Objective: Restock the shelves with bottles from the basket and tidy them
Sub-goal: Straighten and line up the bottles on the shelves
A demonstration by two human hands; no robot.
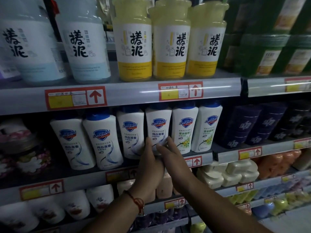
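— Six white Safeguard bottles were ranged upright along the middle shelf [198, 158], blue caps tucked under the rail above. Which one was being handled?

— The fourth bottle [158, 125] from the left, in the middle of the row. The left hand [149, 163] was laid against its lower front, fingers nearly straight, thumb [148, 143] up its left edge. The right hand [173, 157] was pressed flat beside it, fingers [170, 142] extended onto the label. Nothing was seen to be gripped.

— And above?

— Three yellow bottles [170, 42] were lined up on the upper shelf [127, 93], pale blue bottles [84, 46] to their left. A red cord bracelet [136, 200] was worn on the left wrist.
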